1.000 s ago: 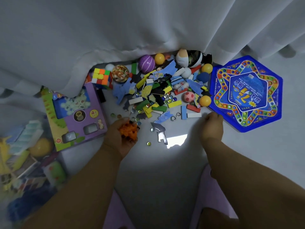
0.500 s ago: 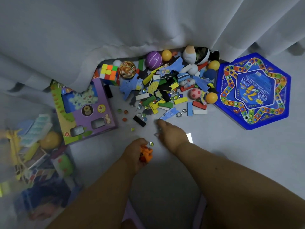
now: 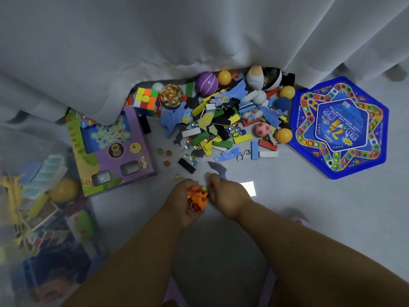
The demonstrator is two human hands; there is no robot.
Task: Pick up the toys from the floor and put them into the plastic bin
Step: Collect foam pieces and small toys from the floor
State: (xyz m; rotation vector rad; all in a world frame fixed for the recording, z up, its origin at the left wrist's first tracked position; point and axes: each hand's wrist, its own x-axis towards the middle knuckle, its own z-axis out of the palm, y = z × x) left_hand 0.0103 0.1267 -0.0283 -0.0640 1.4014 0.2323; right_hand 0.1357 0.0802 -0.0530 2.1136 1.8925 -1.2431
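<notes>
My left hand (image 3: 184,203) is cupped palm-up around a clump of small orange toy pieces (image 3: 197,198). My right hand (image 3: 228,193) sits right beside it, fingertips pinched near a small marble at the edge of the orange pieces; whether it grips the marble I cannot tell. A pile of toys (image 3: 221,127) with coloured blocks, marbles, foam shapes and balls lies on the floor just beyond both hands. The clear plastic bin (image 3: 42,220) at the left holds several toys.
A purple toy box (image 3: 110,149) lies left of the pile, partly under a white curtain (image 3: 155,41). A colour cube (image 3: 147,101) sits by it. A blue hexagonal game board (image 3: 338,127) lies at the right. A black block (image 3: 186,165) and loose marbles lie before the pile.
My left hand drew back from the pile toward me with the orange pieces. My right hand moved left from beside the game board and now meets the left hand.
</notes>
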